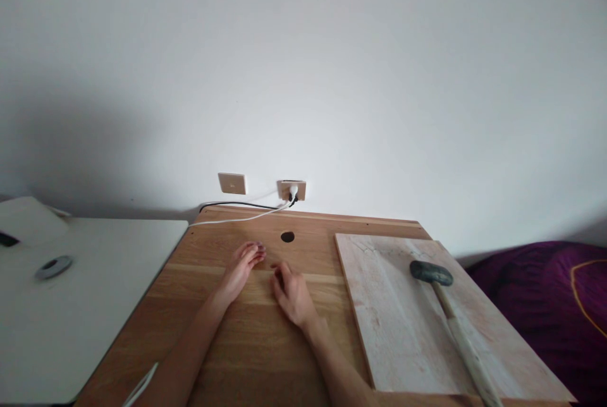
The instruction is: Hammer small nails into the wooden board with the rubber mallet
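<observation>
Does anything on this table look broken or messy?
Nothing is spilled or broken. The pale board on the right looks scuffed, with scratch marks near its far corner, and the hammer lies slanted across it. The left hand and right hand rest empty on the table.

Both hands are resting on the wooden table (246,344): the left hand (240,268) is lying flat with fingers stretched, the right hand (290,293) is curling loosely beside it. A mallet (448,312) is lying on a pale board (393,325) (off to the right).
</observation>
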`<action>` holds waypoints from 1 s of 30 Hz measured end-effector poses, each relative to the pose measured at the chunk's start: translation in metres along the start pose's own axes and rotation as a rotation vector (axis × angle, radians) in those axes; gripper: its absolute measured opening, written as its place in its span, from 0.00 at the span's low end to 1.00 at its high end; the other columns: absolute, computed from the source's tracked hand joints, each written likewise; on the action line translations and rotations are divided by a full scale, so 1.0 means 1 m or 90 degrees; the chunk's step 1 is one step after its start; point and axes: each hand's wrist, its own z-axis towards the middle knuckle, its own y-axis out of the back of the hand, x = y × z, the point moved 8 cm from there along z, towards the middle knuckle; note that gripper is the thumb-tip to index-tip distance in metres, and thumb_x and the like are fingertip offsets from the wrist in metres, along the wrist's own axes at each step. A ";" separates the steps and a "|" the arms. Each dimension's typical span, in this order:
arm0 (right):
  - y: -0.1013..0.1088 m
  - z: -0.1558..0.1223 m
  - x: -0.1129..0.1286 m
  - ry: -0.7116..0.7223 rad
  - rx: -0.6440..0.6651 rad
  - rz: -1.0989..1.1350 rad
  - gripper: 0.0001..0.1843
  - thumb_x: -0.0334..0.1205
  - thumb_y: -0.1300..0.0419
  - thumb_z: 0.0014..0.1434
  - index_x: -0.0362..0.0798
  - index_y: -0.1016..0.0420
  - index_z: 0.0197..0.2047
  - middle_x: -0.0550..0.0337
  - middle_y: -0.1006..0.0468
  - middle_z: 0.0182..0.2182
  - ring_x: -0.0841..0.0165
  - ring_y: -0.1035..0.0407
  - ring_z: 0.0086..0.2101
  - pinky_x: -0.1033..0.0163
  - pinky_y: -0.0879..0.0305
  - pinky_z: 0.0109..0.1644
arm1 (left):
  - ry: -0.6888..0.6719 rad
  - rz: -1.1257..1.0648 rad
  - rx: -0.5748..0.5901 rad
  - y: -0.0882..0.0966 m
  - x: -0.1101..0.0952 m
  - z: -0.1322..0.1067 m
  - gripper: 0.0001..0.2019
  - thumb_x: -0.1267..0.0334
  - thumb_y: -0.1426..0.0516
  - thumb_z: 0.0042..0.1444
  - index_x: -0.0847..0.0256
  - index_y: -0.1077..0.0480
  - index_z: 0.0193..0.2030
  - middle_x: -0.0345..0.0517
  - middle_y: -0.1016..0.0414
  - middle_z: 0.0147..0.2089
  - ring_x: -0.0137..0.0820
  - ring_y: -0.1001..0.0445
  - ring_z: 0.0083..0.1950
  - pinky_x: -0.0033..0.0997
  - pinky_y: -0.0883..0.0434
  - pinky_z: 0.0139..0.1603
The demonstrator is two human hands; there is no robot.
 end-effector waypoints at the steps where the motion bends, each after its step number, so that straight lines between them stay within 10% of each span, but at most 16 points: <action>1: -0.005 -0.002 0.007 0.036 0.034 -0.057 0.09 0.35 0.47 0.68 0.51 0.27 0.47 0.55 0.21 0.41 0.63 0.26 0.41 0.58 0.32 0.49 | 0.002 0.000 -0.002 0.000 0.000 0.000 0.18 0.57 0.26 0.44 0.63 0.24 0.37 0.48 0.17 0.38 0.35 0.18 0.40 0.34 0.23 0.47; 30: -0.009 -0.004 0.010 0.066 0.044 -0.148 0.08 0.32 0.46 0.69 0.49 0.26 0.47 0.53 0.20 0.43 0.61 0.25 0.44 0.59 0.30 0.51 | -0.001 0.011 0.000 -0.004 -0.003 -0.002 0.20 0.55 0.25 0.42 0.63 0.24 0.36 0.48 0.17 0.38 0.35 0.18 0.40 0.33 0.23 0.46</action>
